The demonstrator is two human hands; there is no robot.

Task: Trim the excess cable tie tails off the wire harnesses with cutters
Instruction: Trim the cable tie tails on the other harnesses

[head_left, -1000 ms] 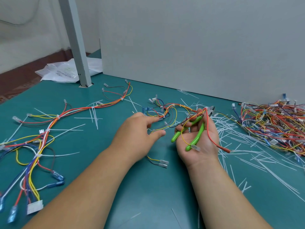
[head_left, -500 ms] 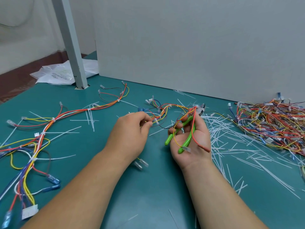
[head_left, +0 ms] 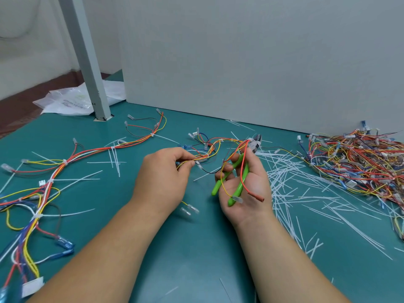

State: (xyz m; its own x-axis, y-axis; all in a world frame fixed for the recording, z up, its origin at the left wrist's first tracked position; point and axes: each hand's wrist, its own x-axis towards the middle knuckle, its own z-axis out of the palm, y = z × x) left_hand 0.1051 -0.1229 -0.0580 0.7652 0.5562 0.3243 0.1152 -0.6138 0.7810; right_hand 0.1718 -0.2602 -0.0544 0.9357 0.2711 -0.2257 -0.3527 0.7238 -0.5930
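Observation:
My left hand (head_left: 162, 180) pinches the bundled wires of a small wire harness (head_left: 213, 147) just above the green table. My right hand (head_left: 247, 191) lies palm up and holds green-handled cutters (head_left: 237, 180), fingers curled round the handles. The handles are spread apart, and the metal jaws (head_left: 255, 143) point away from me toward the harness. A red wire and a yellow wire of that harness drape across my right palm. White cable tie tails stick out along a long harness (head_left: 65, 162) lying at the left.
A tangled pile of harnesses (head_left: 358, 162) fills the right side of the table. Cut white tie tails (head_left: 306, 189) are scattered beside my right hand. A grey post (head_left: 87, 62), a plastic bag (head_left: 67, 101) and a grey wall panel stand behind.
My left hand went from open fingers to pinching the harness wires and lifting them. The right hand with the cutters stayed roughly where it was, palm up.

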